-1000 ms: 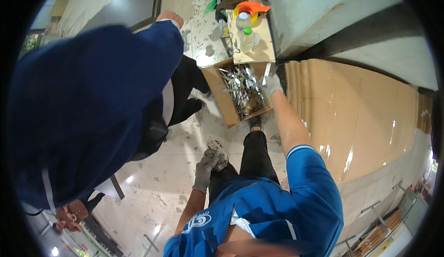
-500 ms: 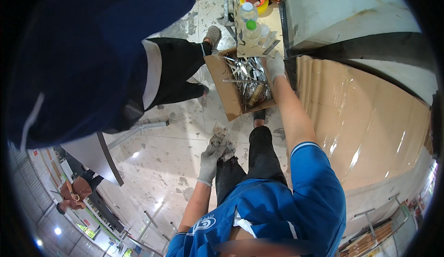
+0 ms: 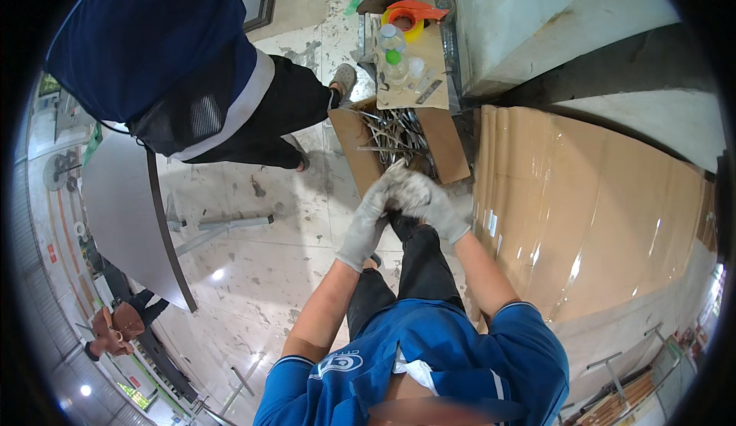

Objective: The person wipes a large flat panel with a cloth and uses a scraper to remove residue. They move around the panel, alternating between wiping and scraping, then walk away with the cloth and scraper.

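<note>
Gloved left hand (image 3: 368,223) and right hand (image 3: 423,198) pressed together just over open cardboard box (image 3: 448,146) of metal rods (image 3: 395,131); contents of grasp indiscernible

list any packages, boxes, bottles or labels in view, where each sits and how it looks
Open cardboard box: brown, on the floor just beyond the gloved hands, holding grey metal parts.
Large flat cardboard package: tan, glossy, to the right of the box, with small white labels near its left edge.
Plastic bottles: clear, one green-capped, on a board above the box.
Tape dispenser: orange with a yellow roll, beyond the bottles.
</note>
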The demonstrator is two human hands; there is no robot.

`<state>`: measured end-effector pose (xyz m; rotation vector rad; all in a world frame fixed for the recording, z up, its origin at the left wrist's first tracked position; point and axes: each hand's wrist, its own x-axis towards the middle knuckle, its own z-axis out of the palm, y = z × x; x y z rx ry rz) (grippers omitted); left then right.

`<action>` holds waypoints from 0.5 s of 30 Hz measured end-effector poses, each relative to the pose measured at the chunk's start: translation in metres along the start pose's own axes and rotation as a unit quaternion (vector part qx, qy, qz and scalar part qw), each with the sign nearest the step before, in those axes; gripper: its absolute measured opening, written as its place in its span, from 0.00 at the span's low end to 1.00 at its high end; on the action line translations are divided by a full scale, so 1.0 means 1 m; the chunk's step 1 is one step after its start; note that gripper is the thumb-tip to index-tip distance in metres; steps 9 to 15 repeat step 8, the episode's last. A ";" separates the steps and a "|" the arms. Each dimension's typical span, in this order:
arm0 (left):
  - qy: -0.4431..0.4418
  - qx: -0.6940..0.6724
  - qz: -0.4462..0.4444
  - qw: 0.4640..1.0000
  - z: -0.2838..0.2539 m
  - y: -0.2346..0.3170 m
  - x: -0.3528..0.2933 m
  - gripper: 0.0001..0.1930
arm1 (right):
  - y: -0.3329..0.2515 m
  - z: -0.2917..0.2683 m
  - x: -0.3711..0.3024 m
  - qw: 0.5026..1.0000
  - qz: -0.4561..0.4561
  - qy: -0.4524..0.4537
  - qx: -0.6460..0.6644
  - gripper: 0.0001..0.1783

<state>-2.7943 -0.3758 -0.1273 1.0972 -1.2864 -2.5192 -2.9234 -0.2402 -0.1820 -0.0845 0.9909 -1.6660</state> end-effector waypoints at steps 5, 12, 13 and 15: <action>0.078 0.046 0.072 0.993 -0.013 0.008 -0.027 0.44 | -0.052 -0.041 0.027 0.980 -0.137 0.127 -0.068 0.40; 0.157 0.093 0.001 0.983 -0.044 0.003 -0.046 0.50 | -0.085 -0.038 0.043 0.970 -0.238 0.051 -0.015 0.39; 0.157 0.093 0.001 0.983 -0.044 0.003 -0.046 0.50 | -0.085 -0.038 0.043 0.970 -0.238 0.051 -0.015 0.39; 0.157 0.093 0.001 0.983 -0.044 0.003 -0.046 0.50 | -0.085 -0.038 0.043 0.970 -0.238 0.051 -0.015 0.39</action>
